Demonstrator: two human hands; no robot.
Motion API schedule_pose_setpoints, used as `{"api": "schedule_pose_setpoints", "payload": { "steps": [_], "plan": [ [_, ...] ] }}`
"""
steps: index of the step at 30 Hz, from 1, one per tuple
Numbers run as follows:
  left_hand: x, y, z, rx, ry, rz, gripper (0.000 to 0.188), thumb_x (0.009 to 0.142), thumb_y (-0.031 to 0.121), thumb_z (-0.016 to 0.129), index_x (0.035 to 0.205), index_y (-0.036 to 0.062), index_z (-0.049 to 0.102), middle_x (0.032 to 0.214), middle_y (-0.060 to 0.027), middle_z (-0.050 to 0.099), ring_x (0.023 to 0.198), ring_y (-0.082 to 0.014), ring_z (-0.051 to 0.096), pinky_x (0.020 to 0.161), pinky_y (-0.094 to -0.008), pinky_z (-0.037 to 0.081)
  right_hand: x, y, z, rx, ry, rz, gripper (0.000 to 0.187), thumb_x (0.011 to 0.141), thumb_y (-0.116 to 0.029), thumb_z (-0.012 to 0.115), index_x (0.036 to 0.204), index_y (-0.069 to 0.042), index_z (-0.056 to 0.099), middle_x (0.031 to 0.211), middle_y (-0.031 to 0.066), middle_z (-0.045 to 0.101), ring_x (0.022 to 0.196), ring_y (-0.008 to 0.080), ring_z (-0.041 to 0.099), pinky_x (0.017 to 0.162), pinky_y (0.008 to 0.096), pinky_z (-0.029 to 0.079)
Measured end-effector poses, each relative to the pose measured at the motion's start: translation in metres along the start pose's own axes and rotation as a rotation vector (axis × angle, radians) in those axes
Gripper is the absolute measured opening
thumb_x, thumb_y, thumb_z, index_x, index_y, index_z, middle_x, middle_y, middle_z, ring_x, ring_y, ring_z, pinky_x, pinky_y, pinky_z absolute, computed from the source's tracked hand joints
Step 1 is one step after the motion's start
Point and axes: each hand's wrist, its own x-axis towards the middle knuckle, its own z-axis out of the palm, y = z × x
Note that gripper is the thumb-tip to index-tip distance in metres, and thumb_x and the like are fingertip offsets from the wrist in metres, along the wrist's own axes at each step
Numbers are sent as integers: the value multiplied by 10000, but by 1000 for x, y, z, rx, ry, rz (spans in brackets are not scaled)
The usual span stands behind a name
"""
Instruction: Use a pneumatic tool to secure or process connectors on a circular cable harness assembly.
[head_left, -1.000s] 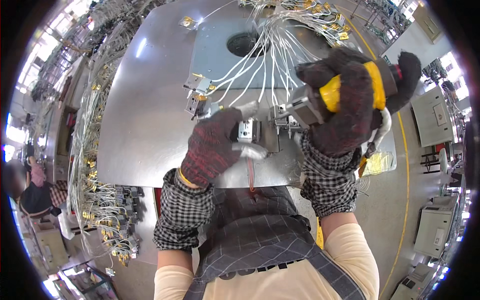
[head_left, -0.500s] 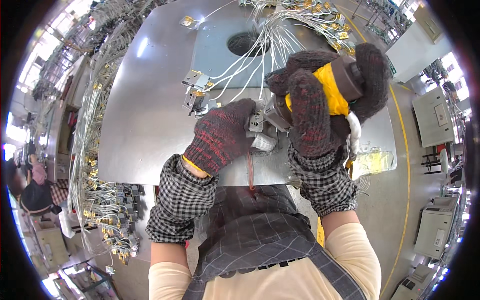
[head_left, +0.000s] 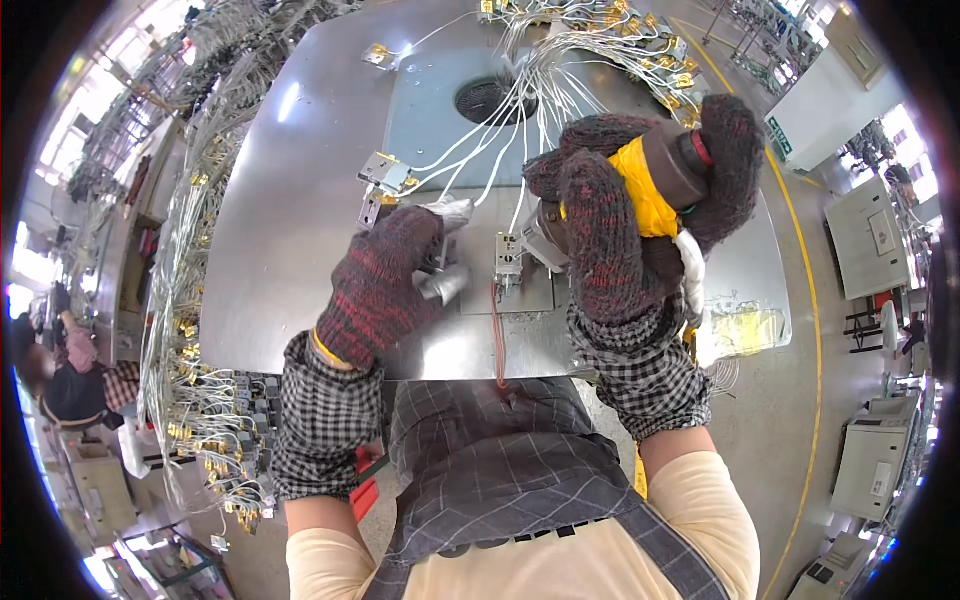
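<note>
My left hand, in a dark red-and-black knit glove with silvery wrapped fingertips, is closed left of the small metal block. A greyish piece shows between its thumb and fingers, too covered to name. My right hand, gloved alike, grips a dark handheld tool wrapped in yellow tape. A white-wrapped cord trails from it, and its grey squarish nose points at the metal block. That block stands on the table with thin reddish wires running toward me. Metal connector boxes on white wires lie beyond my left hand.
A bundle of white wires spreads over a round hole in the metal table, with several yellowish connectors at its far end. Hanging wire harnesses line the left side. At far left is another person.
My left hand has drawn back to the left, away from the metal block, which now shows fully. The right hand and its tool have shifted slightly left.
</note>
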Motion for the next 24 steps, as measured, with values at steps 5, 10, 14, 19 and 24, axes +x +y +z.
{"api": "schedule_pose_setpoints", "payload": {
  "steps": [5,10,14,19,24],
  "plan": [
    [-1,15,19,-347,85,52,622,650,131,874,1207,44,613,947,-99,657,771,-185,665,663,-334,549,11,4,-6,-16,54,-113,645,894,-67,659,1442,-142,328,1021,200,650,869,262,684,745,458,596],
    [14,27,22,-212,49,56,640,645,93,892,1214,10,611,1051,-102,676,876,-172,676,744,-316,565,32,3,-23,28,98,-304,613,911,-78,639,1439,-143,336,996,198,665,861,259,688,742,460,592],
    [8,19,27,-539,-44,-137,584,730,135,848,1236,-15,599,1047,-77,682,920,-140,671,776,-314,566,28,4,-24,39,90,-300,587,925,-87,624,1437,-143,342,977,196,676,855,257,691,739,461,589],
    [15,18,18,-361,-203,-225,612,727,138,859,1253,-17,586,1043,-91,690,924,-117,666,818,-280,560,8,6,-16,545,267,33,712,903,-19,636,1476,-206,257,983,205,660,841,273,677,644,438,595],
    [12,27,16,-415,-84,-184,648,704,408,846,1191,47,617,943,-133,676,834,-243,685,741,-354,544,12,-15,16,346,187,-35,766,871,-15,684,1478,-228,269,1019,201,624,810,261,662,651,440,610]
  ]
}}
